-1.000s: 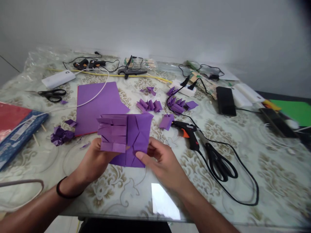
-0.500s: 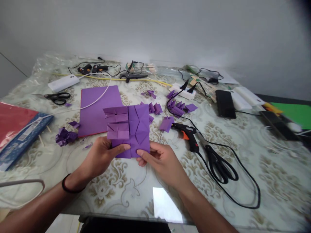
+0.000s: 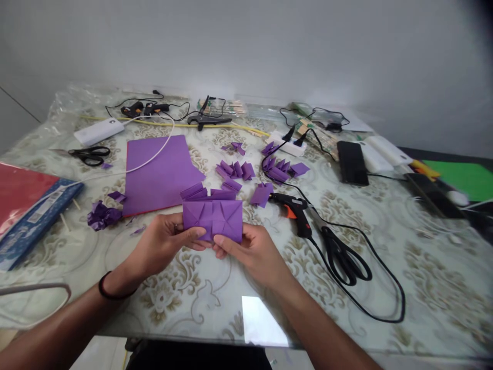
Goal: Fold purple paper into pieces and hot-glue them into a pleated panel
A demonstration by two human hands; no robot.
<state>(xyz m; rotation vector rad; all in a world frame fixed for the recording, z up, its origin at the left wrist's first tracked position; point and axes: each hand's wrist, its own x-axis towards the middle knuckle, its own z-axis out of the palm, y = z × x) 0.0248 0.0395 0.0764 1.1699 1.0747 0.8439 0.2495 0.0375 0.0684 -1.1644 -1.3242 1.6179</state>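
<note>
A creased purple paper sheet (image 3: 213,216) is held just above the table, folded back so only a low wide strip faces me. My left hand (image 3: 164,244) pinches its lower left edge with the thumb on top. Its lower right edge is pinched by my right hand (image 3: 252,252). A flat purple sheet (image 3: 159,172) lies behind on the left. Several small folded purple pieces (image 3: 235,170) and another cluster of folded purple pieces (image 3: 283,169) lie beyond the held paper.
A black and orange glue gun (image 3: 295,208) and black scissors (image 3: 341,257) with a looping black cable lie right of my hands. A crumpled purple scrap (image 3: 100,215), a second pair of scissors (image 3: 90,152), a red and blue packet (image 3: 29,203), a phone (image 3: 350,162) and a power strip (image 3: 288,144) are spread around.
The purple sheet stood taller and wider before; its upper part has folded away from me, leaving a shorter strip. Both hands stayed at its lower edge and drew slightly closer.
</note>
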